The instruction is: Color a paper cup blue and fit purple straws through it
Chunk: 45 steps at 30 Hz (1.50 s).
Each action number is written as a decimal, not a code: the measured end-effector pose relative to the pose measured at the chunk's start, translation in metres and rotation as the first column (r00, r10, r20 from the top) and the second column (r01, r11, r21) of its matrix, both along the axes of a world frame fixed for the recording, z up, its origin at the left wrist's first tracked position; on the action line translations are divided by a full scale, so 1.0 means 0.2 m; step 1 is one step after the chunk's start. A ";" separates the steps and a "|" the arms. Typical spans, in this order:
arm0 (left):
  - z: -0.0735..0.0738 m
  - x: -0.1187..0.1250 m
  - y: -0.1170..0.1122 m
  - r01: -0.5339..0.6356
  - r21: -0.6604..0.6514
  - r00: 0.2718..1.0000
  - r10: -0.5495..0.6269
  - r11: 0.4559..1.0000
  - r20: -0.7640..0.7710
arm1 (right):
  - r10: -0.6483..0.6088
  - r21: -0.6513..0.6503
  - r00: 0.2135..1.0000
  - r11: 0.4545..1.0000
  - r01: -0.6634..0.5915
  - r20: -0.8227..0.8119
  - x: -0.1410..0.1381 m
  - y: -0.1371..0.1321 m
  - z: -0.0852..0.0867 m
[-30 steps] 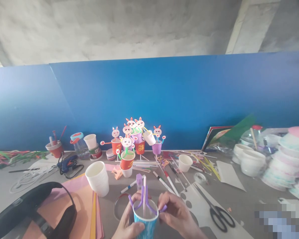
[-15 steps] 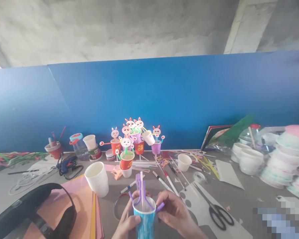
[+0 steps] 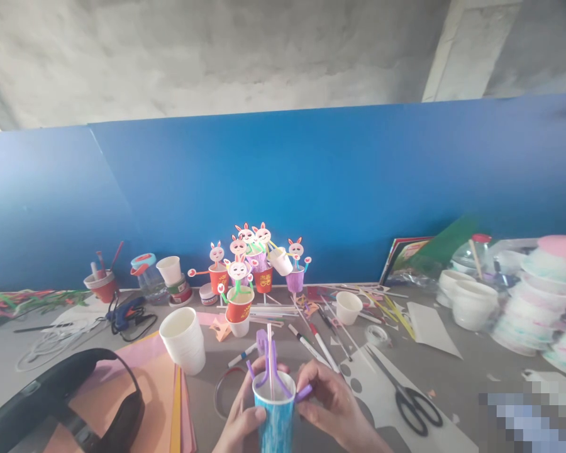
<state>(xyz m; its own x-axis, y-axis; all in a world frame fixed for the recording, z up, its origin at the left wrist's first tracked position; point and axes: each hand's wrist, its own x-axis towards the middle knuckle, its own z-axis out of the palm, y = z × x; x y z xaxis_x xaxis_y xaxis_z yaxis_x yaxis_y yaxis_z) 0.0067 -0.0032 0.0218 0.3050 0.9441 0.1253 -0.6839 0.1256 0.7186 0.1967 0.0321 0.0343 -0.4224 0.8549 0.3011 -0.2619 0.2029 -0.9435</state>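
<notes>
At the bottom middle, my left hand [image 3: 243,412] is wrapped round a blue-coloured paper cup [image 3: 276,428], held upright. Inside the cup stand a thin pale stick [image 3: 270,358] and purple drinking straws or pipe cleaners [image 3: 263,343], bent, with loops above the rim. A purple end [image 3: 304,394] sticks out on the cup's right side. My right hand [image 3: 327,402] pinches this purple piece between thumb and fingers, close against the rim. The lower part of the cup is cut off by the frame edge.
Rabbit-faced cup figures [image 3: 239,302] stand ahead. Left are stacked white cups [image 3: 183,340], coloured paper [image 3: 155,390], a black headset-like object [image 3: 75,390] and a glue gun [image 3: 122,314]. Right lie markers [image 3: 309,343], scissors [image 3: 408,402], tape [image 3: 377,335] and painted bowl stacks [image 3: 528,308].
The cup and its purple pieces have shifted very slightly to the right. Both hands keep nearly the same hold; the table things look unchanged.
</notes>
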 end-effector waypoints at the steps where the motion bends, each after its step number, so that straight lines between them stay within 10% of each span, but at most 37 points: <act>1: 0.00 0.00 0.00 -0.001 0.004 1.000 0.001 1.000 0.001 | -0.001 0.000 1.000 1.000 0.001 0.003 0.00 0.00 0.00; 45: -0.10 0.00 0.01 -0.114 -0.017 0.991 0.113 0.993 -0.068 | -0.032 0.004 0.999 0.999 0.032 0.043 0.00 0.00 -0.04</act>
<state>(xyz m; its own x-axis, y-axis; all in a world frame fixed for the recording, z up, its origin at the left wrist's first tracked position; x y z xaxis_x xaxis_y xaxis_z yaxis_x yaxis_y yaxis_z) 0.0069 -0.0010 0.0021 0.2028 0.9752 0.0881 -0.6449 0.0653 0.7614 0.1970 0.0324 0.0254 -0.4075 0.8672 0.2862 -0.2141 0.2140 -0.9531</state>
